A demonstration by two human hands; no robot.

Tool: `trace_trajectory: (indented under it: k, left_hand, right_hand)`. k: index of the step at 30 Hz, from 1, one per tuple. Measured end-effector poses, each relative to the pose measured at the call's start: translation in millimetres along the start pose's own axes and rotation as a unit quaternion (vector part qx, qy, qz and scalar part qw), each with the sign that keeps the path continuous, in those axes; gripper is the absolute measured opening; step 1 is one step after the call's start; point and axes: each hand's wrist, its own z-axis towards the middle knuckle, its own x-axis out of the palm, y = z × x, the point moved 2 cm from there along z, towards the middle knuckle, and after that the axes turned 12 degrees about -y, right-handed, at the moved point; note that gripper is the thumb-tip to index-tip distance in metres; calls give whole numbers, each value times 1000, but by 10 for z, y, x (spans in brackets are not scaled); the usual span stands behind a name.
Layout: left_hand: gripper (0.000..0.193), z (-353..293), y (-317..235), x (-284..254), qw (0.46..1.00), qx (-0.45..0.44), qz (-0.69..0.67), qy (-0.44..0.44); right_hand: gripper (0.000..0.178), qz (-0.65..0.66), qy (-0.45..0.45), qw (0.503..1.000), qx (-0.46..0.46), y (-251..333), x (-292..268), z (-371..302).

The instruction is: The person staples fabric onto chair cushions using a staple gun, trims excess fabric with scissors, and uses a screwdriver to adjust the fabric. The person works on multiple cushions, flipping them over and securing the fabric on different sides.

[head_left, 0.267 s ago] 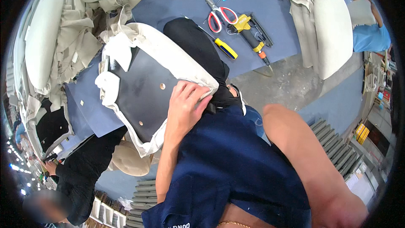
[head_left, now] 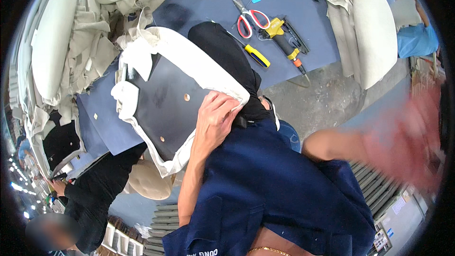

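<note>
A seat cushion (head_left: 163, 97) lies upside down across my lap, its black base board showing two small holes. White cover fabric (head_left: 201, 66) is folded over the board's rim, loose and bunched at the far left end. At the near right corner my left hand (head_left: 215, 116) is closed, fingers pinching the fabric edge. Out at the far right my right hand (head_left: 407, 137) is smeared by motion, well away from the cushion. Whether its fingers are apart or hold anything does not show.
On the blue-grey table lie red-handled scissors (head_left: 247, 19), a yellow screwdriver (head_left: 257, 56) and a yellow-and-black staple gun (head_left: 283, 40) with a hose. Covered cushions (head_left: 54, 38) pile up at left; another cushion (head_left: 377, 35) stands at right. A co-worker in black (head_left: 97, 196) is at lower left.
My right arm has swung outward and up to the right, from the lower right. My left hand keeps its hold on the fabric at the cushion's corner.
</note>
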Motion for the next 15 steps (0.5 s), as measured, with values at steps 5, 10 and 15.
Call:
trace_trajectory:
  k: [5, 10, 15]
  left_hand:
    - [14, 142, 48, 58, 996, -55, -42, -63]
    - [15, 187, 156, 84, 997, -24, 5, -66]
    - [23, 316, 203, 96, 996, 80, 28, -8]
  right_hand:
    - [34, -181, 285, 875, 347, -1169, -208, -1319]
    - [58, -185, 360, 852, 333, -1250, -431, -1947]
    - [57, -163, 362, 873, 283, -1413, -458, -2029]
